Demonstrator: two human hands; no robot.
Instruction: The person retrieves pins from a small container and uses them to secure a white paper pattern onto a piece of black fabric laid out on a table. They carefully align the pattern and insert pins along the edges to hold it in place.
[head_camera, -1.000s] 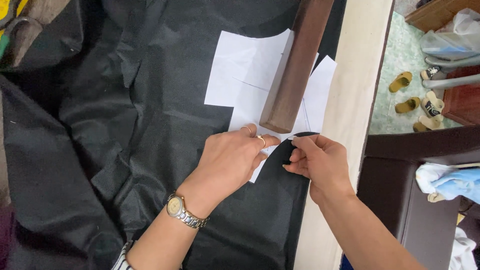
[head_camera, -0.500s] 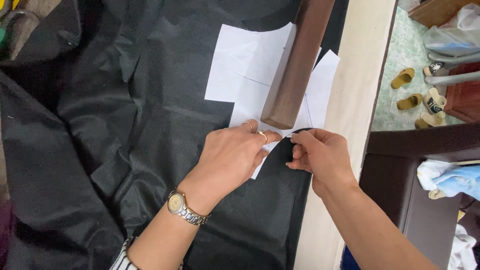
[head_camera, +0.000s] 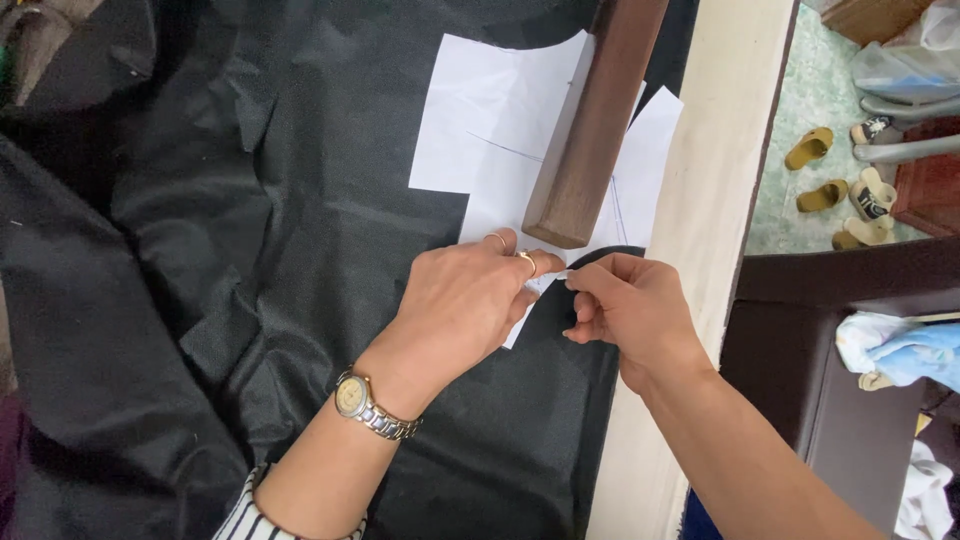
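Left hand (head_camera: 460, 305) pressed flat on white paper pattern (head_camera: 490, 130) over black fabric (head_camera: 200, 250) near the table's right edge (head_camera: 700, 250); right hand (head_camera: 625, 310) grip pinched, probably on fabric edge. Step: tracing or cutting; next needs steady hold.

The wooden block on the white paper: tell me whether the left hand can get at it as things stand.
Probably yes. The left hand lies flat on the white paper, its fingertips just short of the wooden block's near end, with nothing between them. The right hand sits off to the side.
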